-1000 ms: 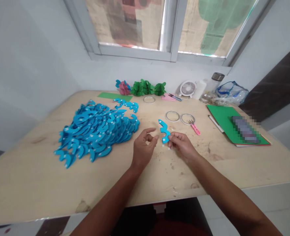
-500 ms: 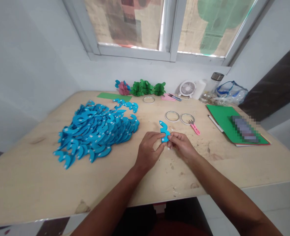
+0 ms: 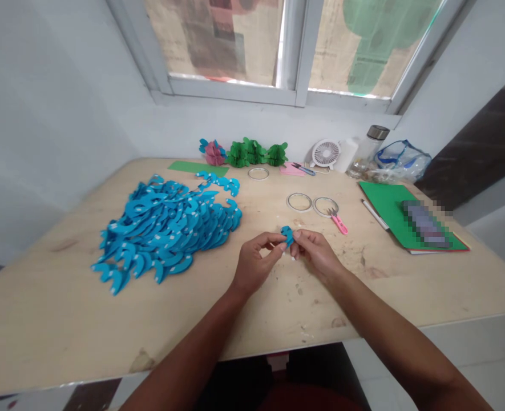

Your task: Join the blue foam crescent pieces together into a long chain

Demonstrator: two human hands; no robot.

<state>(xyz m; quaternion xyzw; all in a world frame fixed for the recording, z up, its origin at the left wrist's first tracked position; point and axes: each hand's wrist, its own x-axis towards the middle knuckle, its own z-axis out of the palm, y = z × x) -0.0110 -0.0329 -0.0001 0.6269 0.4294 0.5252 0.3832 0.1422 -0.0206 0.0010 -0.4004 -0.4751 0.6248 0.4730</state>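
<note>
A small blue paper cutout (image 3: 287, 233) is pinched between both hands above the middle of the table. My left hand (image 3: 258, 257) grips its lower left side between thumb and fingers. On the other side, my right hand (image 3: 314, 249) holds its right edge with thumb and forefinger. The piece looks short and partly covered by the fingertips. To the left lies a large heap of blue paper cutouts (image 3: 170, 222), curved in outline, many with small white squares on them.
Beyond my hands lie two tape rings (image 3: 299, 202) and pink-handled snips (image 3: 340, 222). Green and pink paper figures (image 3: 254, 152), a small white fan (image 3: 326, 154) and a bottle (image 3: 370, 148) stand along the wall. At right, a phone rests on a green folder (image 3: 389, 214).
The blue cutout, earlier upright with a long curved end pointing up, now appears shorter, folded or tilted between my fingers. Both hands have stayed in nearly the same place.
</note>
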